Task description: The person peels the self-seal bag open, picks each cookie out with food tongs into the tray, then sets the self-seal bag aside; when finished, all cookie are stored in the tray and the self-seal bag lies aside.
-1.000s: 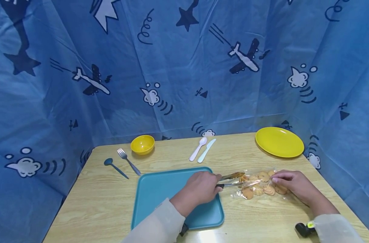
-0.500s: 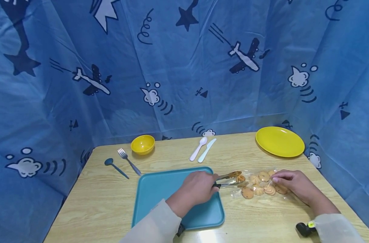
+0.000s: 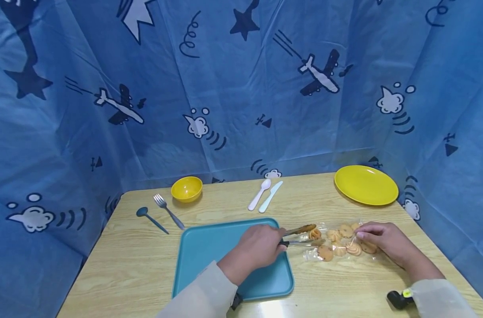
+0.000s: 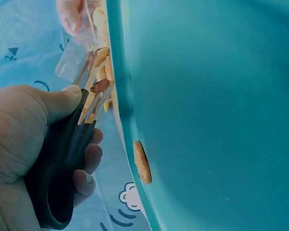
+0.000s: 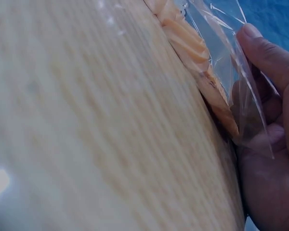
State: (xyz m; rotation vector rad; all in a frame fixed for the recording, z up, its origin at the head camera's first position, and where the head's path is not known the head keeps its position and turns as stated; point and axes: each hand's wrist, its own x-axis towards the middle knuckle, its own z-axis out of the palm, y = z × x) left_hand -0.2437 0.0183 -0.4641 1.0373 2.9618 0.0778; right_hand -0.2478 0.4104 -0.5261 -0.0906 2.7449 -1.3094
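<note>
My left hand [image 3: 259,247] grips the black handles of a pair of tongs [image 3: 297,230], reaching over the right side of the teal tray [image 3: 209,240]. The tongs' two tips stand apart, with a swirled cookie [image 3: 314,234] between them, at the left end of a clear plastic bag [image 3: 310,255]. Several more cookies [image 3: 346,230] lie in the bag. My right hand [image 3: 386,243] pinches the bag's right end between thumb and fingers; the right wrist view shows the film [image 5: 250,103] at the thumb. A single cookie [image 4: 142,162] lies on the tray in the left wrist view, hidden in the head view.
A yellow plate [image 3: 366,185] is at the back right and a yellow bowl [image 3: 187,189] at the back left. Beside the bowl lie a fork [image 3: 168,212] and a dark spoon [image 3: 151,219]. A pink spoon [image 3: 259,194] and pale knife [image 3: 271,197] lie behind the tray.
My left hand and the tongs have shifted slightly left, and the swirled cookie has moved a little left as well. The lower tip has drawn back from the bag's middle. My right hand stays put.
</note>
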